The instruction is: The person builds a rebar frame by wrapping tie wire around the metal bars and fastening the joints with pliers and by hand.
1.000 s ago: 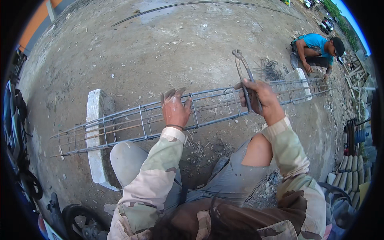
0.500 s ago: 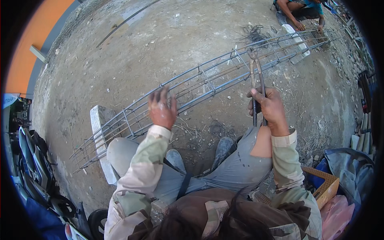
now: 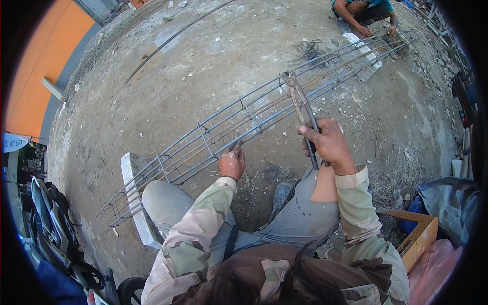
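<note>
While the right hand (image 3: 328, 145) gripped pincers (image 3: 293, 87), the left hand (image 3: 232, 162) met the steel cage (image 3: 262, 127), its hold unclear; the cage spanned two blocks (image 3: 146, 223); positioning seemed underway, likely needing careful pincer placement next.

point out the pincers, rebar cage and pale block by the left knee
Pincers (image 3: 296, 100), head view: upper part of one handle
Rebar cage (image 3: 249, 113), head view: a crosswise tie midway
Pale block (image 3: 145, 227), head view: its near end
</note>
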Demonstrator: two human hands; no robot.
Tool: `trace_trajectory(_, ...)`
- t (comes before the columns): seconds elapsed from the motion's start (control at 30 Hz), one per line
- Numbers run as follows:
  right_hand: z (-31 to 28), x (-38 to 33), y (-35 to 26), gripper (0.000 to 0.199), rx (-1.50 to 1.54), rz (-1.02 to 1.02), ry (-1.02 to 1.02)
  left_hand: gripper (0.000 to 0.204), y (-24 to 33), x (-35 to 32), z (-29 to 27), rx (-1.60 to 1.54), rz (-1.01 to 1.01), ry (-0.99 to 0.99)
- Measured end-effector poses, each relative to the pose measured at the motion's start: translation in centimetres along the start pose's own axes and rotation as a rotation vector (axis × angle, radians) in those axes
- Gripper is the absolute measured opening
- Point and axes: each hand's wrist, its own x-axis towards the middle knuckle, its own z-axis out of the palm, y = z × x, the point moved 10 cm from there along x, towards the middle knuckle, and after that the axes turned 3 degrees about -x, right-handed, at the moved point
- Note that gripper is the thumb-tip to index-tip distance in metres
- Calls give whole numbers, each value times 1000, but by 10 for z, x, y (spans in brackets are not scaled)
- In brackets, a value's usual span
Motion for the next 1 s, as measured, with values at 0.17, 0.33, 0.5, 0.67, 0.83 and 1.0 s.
trace_trajectory(0.17,-91,3,29,29,127,-77,213,28,43,-17,-35,-154,425,299)
trace_trajectory(0.33,-170,-8,157,41,-789,137,642,19,56,-34,-52,-157,449,317)
trace_trajectory(0.5,-101,-58,348,40,-800,392,537,20,19,-74,-44,-672,-112,187)
trace_trajectory(0.67,-69,-66,372,37,-604,387,302,20,36,-69,-57,-1400,-244,10)
trace_trajectory(0.83,-141,-14,145,34,-320,-129,673,20,68,-19,-76,-1597,-258,-175)
trace_trajectory(1.0,-30,-23,-55,32,-261,-517,211,7,93,12,-115,-1604,-32,-60)
